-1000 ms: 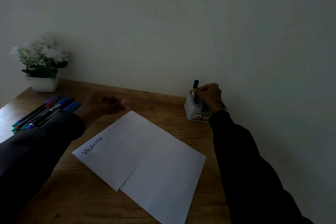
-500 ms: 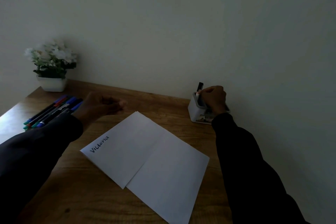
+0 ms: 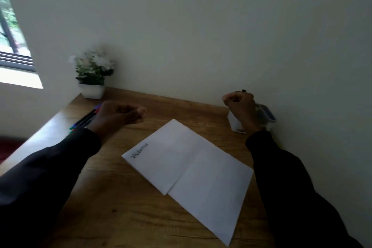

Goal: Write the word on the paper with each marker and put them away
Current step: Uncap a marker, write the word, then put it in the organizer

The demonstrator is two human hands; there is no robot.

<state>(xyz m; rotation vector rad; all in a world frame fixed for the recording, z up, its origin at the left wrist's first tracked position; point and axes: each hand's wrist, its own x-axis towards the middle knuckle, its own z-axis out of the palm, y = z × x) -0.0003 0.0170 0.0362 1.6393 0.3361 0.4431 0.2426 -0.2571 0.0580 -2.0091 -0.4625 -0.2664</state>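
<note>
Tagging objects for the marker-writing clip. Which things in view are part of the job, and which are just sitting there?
Part of the job:
- paper, one word written near its left corner
- loose markers behind the left hand
- white holder by the wall
- black marker, tip showing above the right hand

Just sitting there:
- potted flowers at the desk's back-left corner
- window

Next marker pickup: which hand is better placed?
Left. The left hand sits right beside the loose markers; the right hand is across the paper at the white holder.
</note>
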